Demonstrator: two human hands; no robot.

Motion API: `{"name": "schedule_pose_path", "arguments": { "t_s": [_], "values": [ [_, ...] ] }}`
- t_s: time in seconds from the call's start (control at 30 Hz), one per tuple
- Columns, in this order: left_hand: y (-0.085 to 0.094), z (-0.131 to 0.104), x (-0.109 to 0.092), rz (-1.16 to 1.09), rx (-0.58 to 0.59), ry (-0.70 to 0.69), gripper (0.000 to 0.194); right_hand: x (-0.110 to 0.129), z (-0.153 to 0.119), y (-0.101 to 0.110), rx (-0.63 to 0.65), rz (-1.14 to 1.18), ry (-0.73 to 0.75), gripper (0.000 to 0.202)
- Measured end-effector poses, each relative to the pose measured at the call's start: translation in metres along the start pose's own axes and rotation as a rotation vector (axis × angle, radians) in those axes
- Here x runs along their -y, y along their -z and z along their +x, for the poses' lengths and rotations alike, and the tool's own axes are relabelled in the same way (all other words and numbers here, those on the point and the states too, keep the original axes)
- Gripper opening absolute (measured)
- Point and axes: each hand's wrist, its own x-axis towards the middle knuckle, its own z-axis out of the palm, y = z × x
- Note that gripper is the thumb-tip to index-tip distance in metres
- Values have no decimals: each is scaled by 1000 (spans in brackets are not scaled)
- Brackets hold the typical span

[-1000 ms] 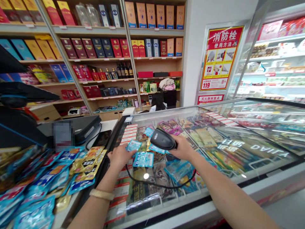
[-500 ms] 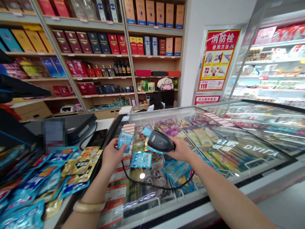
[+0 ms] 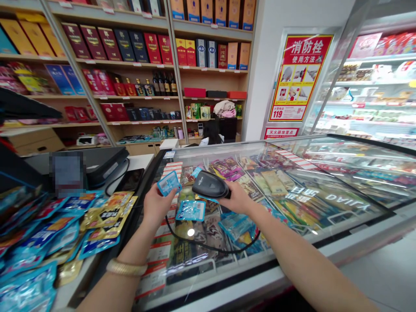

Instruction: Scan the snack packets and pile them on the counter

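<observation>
A small blue snack packet (image 3: pixel 168 183) is pinched in my left hand (image 3: pixel 160 203), tilted above the glass lid of a freezer (image 3: pixel 208 264). My right hand (image 3: pixel 238 197) is wrapped round a black barcode scanner (image 3: pixel 210 184), whose head points left toward that packet, a short gap apart. Beneath the scanner, another blue packet (image 3: pixel 191 210) lies flat on the glass. More packets beside the scanner are partly hidden by it. The scanner's black cable (image 3: pixel 208 248) loops across the lid below both hands.
Blue and gold snack packets (image 3: pixel 107 216) are heaped on the counter at left, near a black checkout machine (image 3: pixel 97 173) and a phone (image 3: pixel 131 180). Behind the freezer, a person (image 3: pixel 212 132) is partly visible before shelves of boxes and bottles. A refrigerated display (image 3: pixel 377 86) stands at right.
My left hand has tilted the blue packet and brought it slightly higher. The scanner has shifted a little left in the view. The camera view has moved slightly.
</observation>
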Motion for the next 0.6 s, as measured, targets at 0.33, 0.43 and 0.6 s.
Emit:
{"name": "schedule_pose_path", "arguments": {
  "t_s": [0.33,0.43,0.6],
  "values": [
    [-1,1,-5,78,-39,-18,33,5,8,-12,71,-50,-6,24],
    [-1,1,-4,93,-40,-17,33,6,8,-13,80,-48,-11,25],
    [-1,1,-2,94,-42,-14,33,7,7,-12,80,-28,-17,24]
  ]
}}
